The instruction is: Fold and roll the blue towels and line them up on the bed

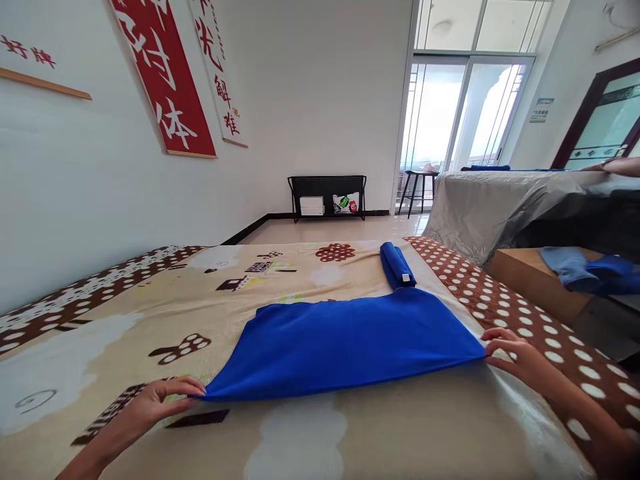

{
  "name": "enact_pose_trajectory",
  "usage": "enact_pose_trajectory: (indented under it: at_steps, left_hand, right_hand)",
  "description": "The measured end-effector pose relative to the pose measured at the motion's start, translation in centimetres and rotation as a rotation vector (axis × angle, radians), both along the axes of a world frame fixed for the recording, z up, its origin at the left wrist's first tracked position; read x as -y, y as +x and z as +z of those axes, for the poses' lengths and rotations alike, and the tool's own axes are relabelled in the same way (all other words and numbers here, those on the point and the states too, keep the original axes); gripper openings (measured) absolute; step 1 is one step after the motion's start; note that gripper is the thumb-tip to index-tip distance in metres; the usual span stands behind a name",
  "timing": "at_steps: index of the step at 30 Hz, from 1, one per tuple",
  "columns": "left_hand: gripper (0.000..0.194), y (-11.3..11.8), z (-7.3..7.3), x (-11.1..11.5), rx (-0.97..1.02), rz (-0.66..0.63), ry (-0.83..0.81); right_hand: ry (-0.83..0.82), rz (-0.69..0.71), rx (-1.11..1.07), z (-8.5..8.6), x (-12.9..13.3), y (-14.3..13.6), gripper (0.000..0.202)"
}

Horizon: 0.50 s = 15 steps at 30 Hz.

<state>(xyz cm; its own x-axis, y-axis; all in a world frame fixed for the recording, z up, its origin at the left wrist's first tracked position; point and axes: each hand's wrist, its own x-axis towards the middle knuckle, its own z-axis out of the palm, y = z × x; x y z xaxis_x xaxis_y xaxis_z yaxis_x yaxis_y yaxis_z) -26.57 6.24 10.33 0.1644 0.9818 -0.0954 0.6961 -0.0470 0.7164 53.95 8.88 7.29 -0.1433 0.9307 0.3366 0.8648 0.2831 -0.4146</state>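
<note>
A blue cloth (pixel 345 343) is stretched out over the patterned blanket (pixel 280 440), its near edge pulled taut between my hands. My left hand (pixel 165 398) pinches the near left corner between thumb and fingers. The near right corner is pinched in my right hand (pixel 507 350). Touching the cloth's far edge on the right lies a rolled blue cloth (pixel 396 265) with a small white tag.
To the right, a person's hand (pixel 607 165) rests by a plastic-covered surface (pixel 465 200). Blue cloths (pixel 570 267) lie on a brown box (pixel 530 283). Ahead stand a black rack (pixel 326 190) and a dark stool (pixel 421 175). A wall runs along the left.
</note>
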Motion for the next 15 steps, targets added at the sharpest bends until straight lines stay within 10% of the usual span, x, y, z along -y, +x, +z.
enact_pose_trajectory:
  at_steps: [6, 15]
  left_hand:
    - [0.02, -0.4, -3.5, 4.0, 0.045, 0.026, -0.001]
    - [0.023, -0.8, -3.5, 6.3, -0.055, 0.031, 0.061]
  right_hand:
    - [-0.223, 0.085, -0.048, -4.8, 4.7, 0.8, 0.034]
    - [-0.122, 0.019, 0.062, -6.8, 7.7, 2.8, 0.027]
